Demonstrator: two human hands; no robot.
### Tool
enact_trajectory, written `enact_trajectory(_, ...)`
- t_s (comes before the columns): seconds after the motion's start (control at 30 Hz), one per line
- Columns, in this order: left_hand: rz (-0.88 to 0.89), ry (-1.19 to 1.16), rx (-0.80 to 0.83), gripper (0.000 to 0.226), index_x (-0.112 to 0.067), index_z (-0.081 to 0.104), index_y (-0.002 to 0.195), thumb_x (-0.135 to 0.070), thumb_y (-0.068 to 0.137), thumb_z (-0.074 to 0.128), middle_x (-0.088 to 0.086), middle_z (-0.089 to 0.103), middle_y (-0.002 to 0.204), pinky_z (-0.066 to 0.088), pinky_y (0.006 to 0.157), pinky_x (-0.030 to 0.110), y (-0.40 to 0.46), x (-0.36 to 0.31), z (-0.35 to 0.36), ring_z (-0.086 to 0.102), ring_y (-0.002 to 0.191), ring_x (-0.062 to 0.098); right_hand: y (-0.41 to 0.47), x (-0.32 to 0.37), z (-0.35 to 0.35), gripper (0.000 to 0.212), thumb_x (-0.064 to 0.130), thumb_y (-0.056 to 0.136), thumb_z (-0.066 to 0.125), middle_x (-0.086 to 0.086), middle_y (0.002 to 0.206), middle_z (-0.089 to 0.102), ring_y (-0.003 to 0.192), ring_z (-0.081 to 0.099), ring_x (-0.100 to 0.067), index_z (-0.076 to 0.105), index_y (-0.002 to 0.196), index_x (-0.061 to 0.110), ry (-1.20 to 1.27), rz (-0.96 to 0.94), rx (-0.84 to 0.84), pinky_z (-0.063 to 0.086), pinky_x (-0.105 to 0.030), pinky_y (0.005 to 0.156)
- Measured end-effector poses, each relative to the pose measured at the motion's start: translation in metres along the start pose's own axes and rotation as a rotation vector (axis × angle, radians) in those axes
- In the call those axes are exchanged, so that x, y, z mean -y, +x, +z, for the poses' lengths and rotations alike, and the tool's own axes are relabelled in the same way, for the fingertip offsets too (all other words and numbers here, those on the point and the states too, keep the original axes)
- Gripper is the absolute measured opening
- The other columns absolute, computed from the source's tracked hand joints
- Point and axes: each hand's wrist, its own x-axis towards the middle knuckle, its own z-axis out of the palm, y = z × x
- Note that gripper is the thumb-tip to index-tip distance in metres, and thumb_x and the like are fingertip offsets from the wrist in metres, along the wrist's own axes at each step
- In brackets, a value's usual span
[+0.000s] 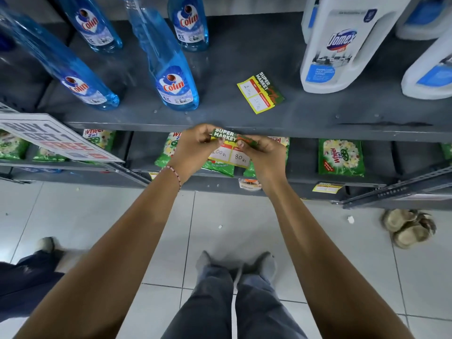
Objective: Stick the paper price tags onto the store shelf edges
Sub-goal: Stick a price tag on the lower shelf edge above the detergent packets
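Both of my forearms fill the lower part of the view, reaching out over my legs in grey trousers and the white tiled floor. At the end of them, my left hand and my right hand are closed together on one paper price tag. The left pinches the tag's upper left corner, the right pinches its green top strip on the right side, with a thumb lying across it. The tag's top reads "SUPER MARKET"; below, its two white boxes show handwritten prices, "100" and "80". I hold it just in front of the grey shelf edge, its top touching or nearly touching the metal; I cannot tell which. A thin beaded bracelet circles my left wrist.

On the shelf top above, a second price tag lies flat and tilted, between a blue Colin bottle and a white Domex bottle. More Colin bottles stand further left.

Below my hands, green Wheel detergent packets sit on the lower shelf. A yellow tag is already stuck on that lower shelf's edge to the right. A "BUY 1 GET 1 FREE" sign juts out at the left. A pair of sandals rests on the floor to the right, near the shelving.
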Motion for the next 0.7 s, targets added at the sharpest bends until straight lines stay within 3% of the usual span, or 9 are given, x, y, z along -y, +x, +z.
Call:
enact_trajectory(0.1,0.006,0.028,-0.103,0.004,-0.018,0.072,0.088,-0.021,0.09,0.07,0.004,0.074,0.082,0.056,0.071,0.032,-0.004,0.017,-0.022,0.066,0.074,0.014,0.0,0.007,0.022,0.015,0.007,0.087,0.072,-0.004,0.09,0.078,0.085,0.073,-0.017,0.076,0.101,0.005,-0.201,-0.073,0.064,0.06,-0.035,0.08)
enact_trajectory(0.23,-0.009,0.067,-0.207,0.012,-0.023,0.074,0.074,-0.026,0.086,0.075,0.002,0.069,0.066,0.049,0.06,0.025,-0.003,0.042,-0.064,0.054,0.051,0.004,0.0,0.009,0.066,0.013,0.017,0.086,0.073,0.001,0.091,0.078,0.081,0.071,-0.01,0.079,0.097,0.015,-0.422,-0.157,0.059,0.057,-0.029,0.076)
enact_trajectory(0.33,-0.074,-0.079,-0.194,0.016,-0.019,0.071,0.071,-0.017,0.088,0.073,0.012,0.067,0.067,0.058,0.057,0.029,0.002,0.056,-0.095,0.058,0.049,0.013,0.0,0.005,0.105,0.01,0.01,0.087,0.072,-0.002,0.083,0.077,0.061,0.071,-0.007,0.077,0.094,0.012,-0.348,-0.115,0.072,0.056,-0.021,0.059)
enact_trajectory(0.47,-0.087,-0.287,-0.234,0.01,-0.008,0.07,0.086,-0.011,0.094,0.065,0.012,0.072,0.074,0.063,0.061,0.026,0.011,0.074,-0.133,0.071,0.056,0.011,-0.001,-0.005,0.158,0.008,0.003,0.09,0.067,-0.011,0.089,0.075,0.076,0.076,-0.026,0.069,0.092,0.011,-0.145,-0.037,0.084,0.063,-0.042,0.076)
enact_trajectory(0.53,-0.076,-0.315,-0.253,0.006,-0.007,0.067,0.094,-0.01,0.096,0.062,0.014,0.073,0.084,0.062,0.06,0.024,0.014,0.084,-0.15,0.073,0.06,0.013,0.0,-0.011,0.178,0.003,0.007,0.092,0.067,-0.007,0.086,0.074,0.077,0.077,-0.025,0.068,0.091,0.009,-0.098,-0.026,0.091,0.063,-0.044,0.077)
enact_trajectory(0.7,-0.029,-0.306,-0.222,0.009,-0.013,0.06,0.088,-0.01,0.097,0.06,0.015,0.073,0.091,0.062,0.061,0.027,0.025,0.104,-0.173,0.074,0.066,0.015,-0.003,-0.02,0.208,0.008,0.014,0.09,0.071,-0.001,0.082,0.075,0.07,0.076,-0.016,0.073,0.094,0.008,-0.188,-0.113,-0.031,0.065,-0.041,0.07)
